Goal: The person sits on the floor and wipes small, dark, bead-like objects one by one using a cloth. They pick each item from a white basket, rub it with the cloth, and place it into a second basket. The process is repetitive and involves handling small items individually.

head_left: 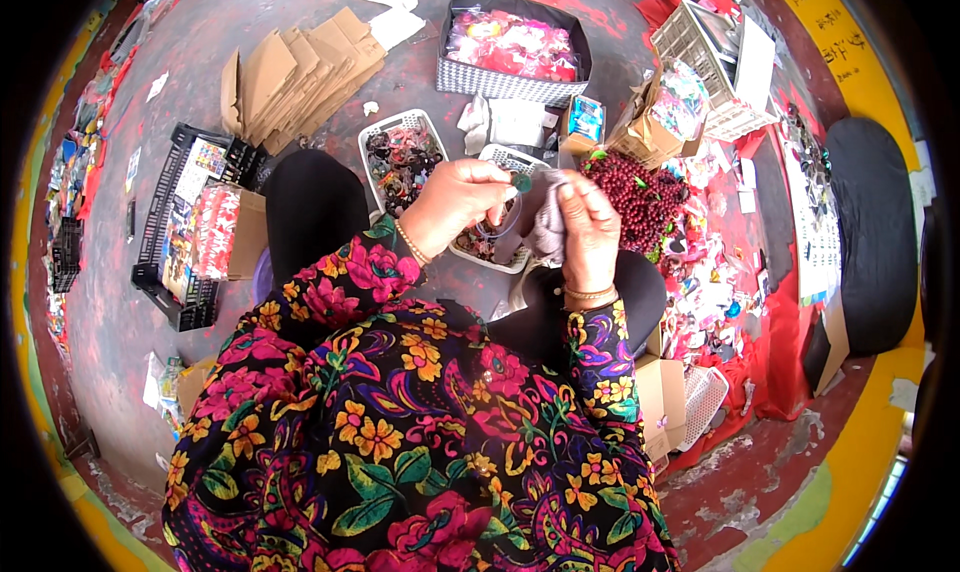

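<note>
My left hand [447, 204] is closed in a pinch, with a small dark green round piece [521, 182] at its fingertips. To its right, my right hand [592, 230] grips a bunched greyish-mauve cloth [549, 224] between thumb and fingers. The two hands are raised close together in front of my knees. Below them is a white plastic basket [515, 266] of small dark items, partly hidden by my hands. A second white basket [366, 172], also filled with small dark and reddish pieces, stands beside my left wrist.
Flattened cardboard boxes [300, 77] lean at the far left, near a black crate [150, 242]. A patterned bin [500, 78] of pink-red packets stands at the back. Dark red berry bunches [640, 197] and scattered packets [700, 297] lie right. A cream crate [735, 120] sits far right.
</note>
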`<state>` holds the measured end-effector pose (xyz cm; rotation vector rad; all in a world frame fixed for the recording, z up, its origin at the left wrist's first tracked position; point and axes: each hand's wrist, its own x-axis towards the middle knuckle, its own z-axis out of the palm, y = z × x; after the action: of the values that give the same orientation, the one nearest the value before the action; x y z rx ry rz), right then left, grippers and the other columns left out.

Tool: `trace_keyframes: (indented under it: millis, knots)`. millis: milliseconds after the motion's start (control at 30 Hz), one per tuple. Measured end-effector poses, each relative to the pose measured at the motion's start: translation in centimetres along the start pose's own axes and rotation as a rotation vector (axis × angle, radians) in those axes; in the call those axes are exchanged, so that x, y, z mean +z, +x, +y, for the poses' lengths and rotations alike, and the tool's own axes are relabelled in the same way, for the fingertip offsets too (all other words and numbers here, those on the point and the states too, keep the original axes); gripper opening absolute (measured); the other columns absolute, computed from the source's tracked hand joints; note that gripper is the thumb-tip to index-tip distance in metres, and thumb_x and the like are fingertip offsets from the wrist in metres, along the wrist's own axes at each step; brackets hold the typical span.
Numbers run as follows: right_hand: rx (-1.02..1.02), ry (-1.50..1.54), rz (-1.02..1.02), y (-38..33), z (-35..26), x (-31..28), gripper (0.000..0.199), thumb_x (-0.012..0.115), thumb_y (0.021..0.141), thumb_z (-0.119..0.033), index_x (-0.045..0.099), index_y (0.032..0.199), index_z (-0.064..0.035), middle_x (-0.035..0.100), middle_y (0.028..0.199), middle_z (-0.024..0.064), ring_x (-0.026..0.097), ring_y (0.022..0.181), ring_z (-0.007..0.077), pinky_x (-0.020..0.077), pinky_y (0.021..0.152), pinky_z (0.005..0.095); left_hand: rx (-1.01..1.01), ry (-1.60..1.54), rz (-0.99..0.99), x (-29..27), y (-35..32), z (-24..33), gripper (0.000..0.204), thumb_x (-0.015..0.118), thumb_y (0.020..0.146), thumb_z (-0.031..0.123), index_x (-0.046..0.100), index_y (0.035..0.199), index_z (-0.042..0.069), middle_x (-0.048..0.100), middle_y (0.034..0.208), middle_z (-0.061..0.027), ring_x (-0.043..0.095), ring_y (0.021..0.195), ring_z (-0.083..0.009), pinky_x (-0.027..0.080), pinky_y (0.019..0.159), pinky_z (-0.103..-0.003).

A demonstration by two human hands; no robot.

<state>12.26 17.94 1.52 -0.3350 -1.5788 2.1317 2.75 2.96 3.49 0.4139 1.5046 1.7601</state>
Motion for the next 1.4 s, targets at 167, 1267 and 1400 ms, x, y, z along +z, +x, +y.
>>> trace_keyframes:
  millis: [167,1267,1400]
  knots:
    - [-0.253,-0.367,-0.174,0.0,0.6,1.5,0.020,0.060,0.079,0.000,0.063,0.098,-0.0022,0.062,0.092,0.0072,0.055,0.091,0.0169,0.0424,0.081,0.0251,0.235,0.366,0.088,1.0,0.6,-1.4,0.009,0.057,0.077,0.002,0.059,0.070,-0.002,0.052,0.057,0.0007,0.048,0.051,-0.0055,0.037,0.045,-0.021]
    - [0.290,0.220,-0.094,-0.1,2.5,0.8,0.013,0.055,0.086,-0.007,0.060,0.096,-0.0004,0.059,0.086,-0.0008,0.050,0.079,0.0052,0.0421,0.072,0.0190,0.972,1.144,0.051,0.8,0.2,-1.2,0.010,0.060,0.070,0.005,0.054,0.078,0.006,0.050,0.056,-0.0086,0.052,0.050,-0.0267,0.040,0.045,-0.036]
    - [0.357,0.198,-0.040,-0.2,2.9,0.5,0.012,0.055,0.085,-0.006,0.060,0.093,0.0009,0.059,0.085,0.0009,0.052,0.075,0.0061,0.0428,0.069,0.0190,0.997,1.199,0.025,0.7,-0.2,-1.6,0.011,0.060,0.069,0.005,0.055,0.079,0.006,0.049,0.055,-0.0076,0.052,0.050,-0.0256,0.040,0.045,-0.035]
